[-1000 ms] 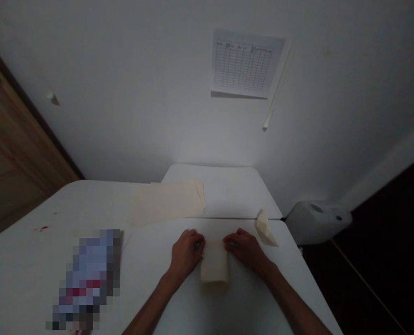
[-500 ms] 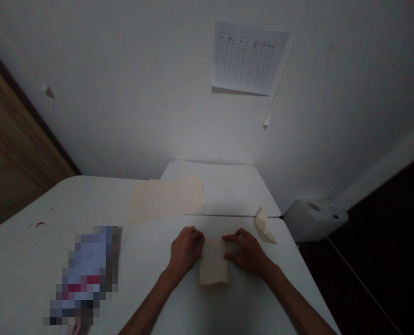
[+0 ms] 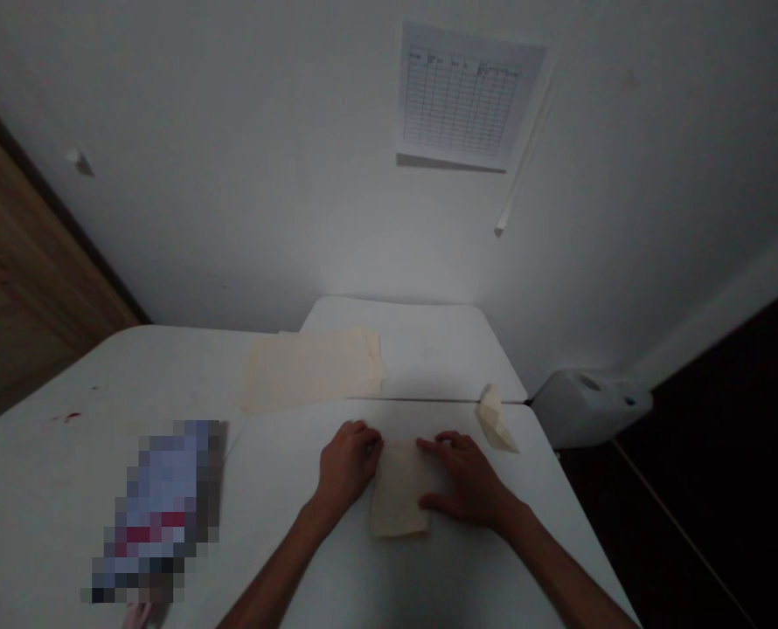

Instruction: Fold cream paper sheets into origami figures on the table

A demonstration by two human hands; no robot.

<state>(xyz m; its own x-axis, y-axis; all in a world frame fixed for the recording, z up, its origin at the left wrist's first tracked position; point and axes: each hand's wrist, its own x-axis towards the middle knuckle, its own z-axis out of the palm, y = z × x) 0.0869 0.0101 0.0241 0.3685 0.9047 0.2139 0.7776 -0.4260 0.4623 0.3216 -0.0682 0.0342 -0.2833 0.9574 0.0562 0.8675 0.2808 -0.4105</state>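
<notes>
Two hands work at the lower middle of the head view, on a white table [image 3: 277,515]. The left hand [image 3: 348,465] is half curled, and its fingertips [image 3: 368,437] touch the left edge of a folded cream paper [image 3: 397,491]; I cannot tell if they pinch it. The right hand [image 3: 464,476] is open and flat, and its fingers [image 3: 432,445] lie on the paper's right side without gripping. Just upper right of this hand stands a small folded paper piece [image 3: 492,421]. Above the hands, a stack of cream sheets [image 3: 310,371] lies across the join with a second white table [image 3: 445,354]. At lower left is a pixelated object [image 3: 156,515], too blurred to name, and a small red stain [image 3: 67,418] marks the table beside it. A printed grid chart [image 3: 468,96] hangs on the wall at the top.
</notes>
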